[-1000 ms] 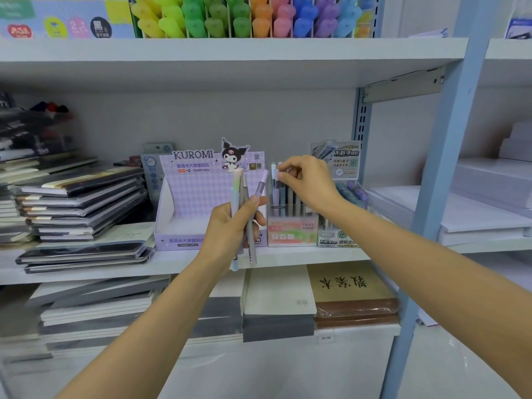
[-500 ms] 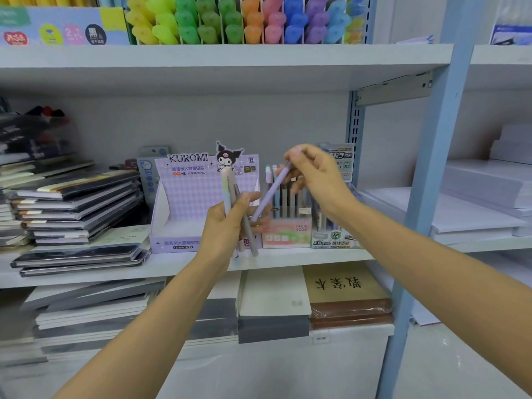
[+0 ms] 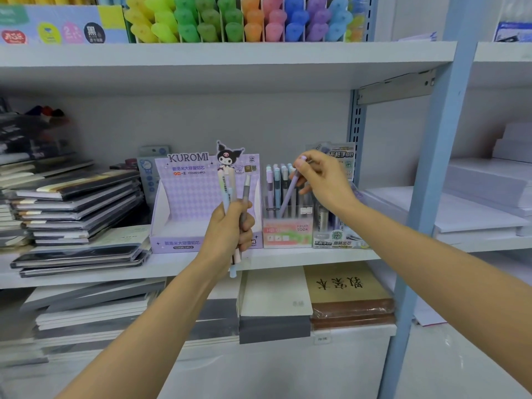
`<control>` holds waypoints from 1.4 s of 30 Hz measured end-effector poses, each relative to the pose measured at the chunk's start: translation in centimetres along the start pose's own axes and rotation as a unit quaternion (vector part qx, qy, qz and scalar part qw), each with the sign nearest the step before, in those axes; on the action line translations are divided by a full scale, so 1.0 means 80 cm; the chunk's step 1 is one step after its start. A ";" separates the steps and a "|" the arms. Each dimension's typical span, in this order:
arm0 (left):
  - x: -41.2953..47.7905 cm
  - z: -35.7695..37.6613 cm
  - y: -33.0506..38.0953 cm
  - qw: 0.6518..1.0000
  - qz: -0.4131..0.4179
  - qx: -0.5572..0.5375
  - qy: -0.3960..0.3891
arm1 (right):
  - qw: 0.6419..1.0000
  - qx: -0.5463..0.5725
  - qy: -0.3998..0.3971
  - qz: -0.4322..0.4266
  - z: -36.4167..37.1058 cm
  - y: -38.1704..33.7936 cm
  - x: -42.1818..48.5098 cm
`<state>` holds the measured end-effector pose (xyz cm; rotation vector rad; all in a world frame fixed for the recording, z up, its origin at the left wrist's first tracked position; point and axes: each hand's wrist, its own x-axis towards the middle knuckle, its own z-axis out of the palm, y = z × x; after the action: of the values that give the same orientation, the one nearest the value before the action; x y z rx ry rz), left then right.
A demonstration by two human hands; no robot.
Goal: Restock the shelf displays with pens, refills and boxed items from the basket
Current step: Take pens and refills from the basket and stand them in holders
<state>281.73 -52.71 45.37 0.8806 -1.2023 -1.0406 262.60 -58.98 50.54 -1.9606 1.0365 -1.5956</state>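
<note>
Purple pen (image 3: 290, 192) slants tip-down into the clear pen box (image 3: 288, 234) on the shelf (image 3: 331, 259), its top end pinched between the thumb and fingertips of the right hand (image 3: 322, 180). It isn't upright yet, and the lower end sits among pens already standing there. Left hand (image 3: 230, 228) fist-grips spare pens (image 3: 229, 188) upright in front of the Kuromi box (image 3: 184, 197).

Risks: the pen goes in at an angle, so it could jam against its neighbours or tip them, and a hard push could shove the box back. Spare pens poke out below the fist and could slip.

Half a second ago the pen's lower end was at the left hand. Now it's inside the box.
</note>
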 end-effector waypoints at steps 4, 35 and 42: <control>-0.001 -0.002 -0.003 0.999 0.024 0.025 -0.014 | 0.999 -0.035 -0.022 -0.009 0.003 0.003 0.003; -0.019 0.018 0.002 0.990 0.039 0.060 -0.117 | 0.987 0.072 -0.135 0.048 0.015 -0.035 -0.033; -0.017 0.014 0.003 0.996 0.009 0.060 -0.072 | 0.980 0.189 0.040 0.045 -0.022 -0.043 -0.012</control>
<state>280.62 -51.35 45.37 0.8981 -1.4034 -1.0388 261.85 -55.84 52.84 -1.5879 0.7686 -1.6884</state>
